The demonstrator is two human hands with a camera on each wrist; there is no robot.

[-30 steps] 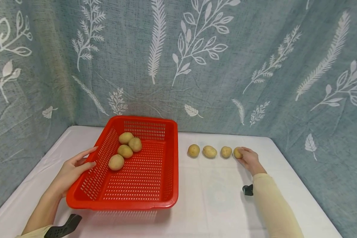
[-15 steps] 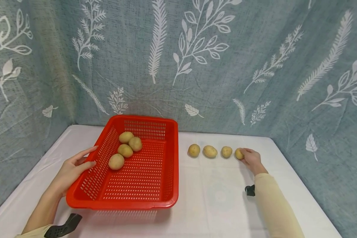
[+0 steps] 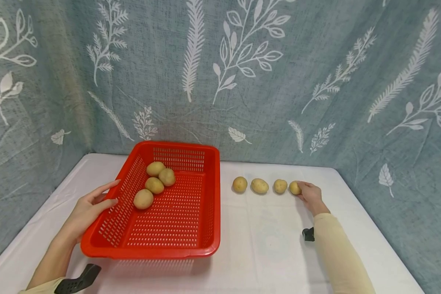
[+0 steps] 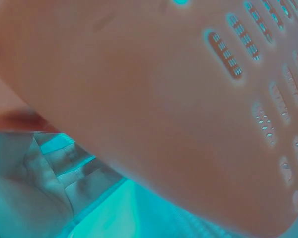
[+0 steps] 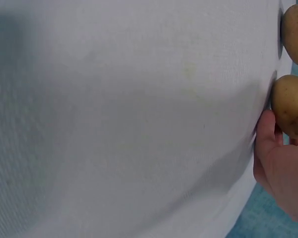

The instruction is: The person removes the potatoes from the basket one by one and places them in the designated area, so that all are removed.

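Note:
A red plastic basket with slotted walls stands at the left of the table, several potatoes lying along its left side. My left hand grips the basket's left wall, its thumb and a finger over the rim. In the left wrist view the basket's wall covers most of the picture, and part of the hand shows below it. On the right, my right hand pinches the rightmost potato of a row on the table. In the right wrist view the thumb touches this potato; the far fingers are mostly hidden.
Left of the held potato, in the same row, lie a small potato, an oblong one and a round one. A white cloth covers the table. Behind hangs a blue-grey curtain with white leaf prints.
Over the last second the right hand and its potato shift very slightly right, then barely back left. The left hand and the basket stay in place.

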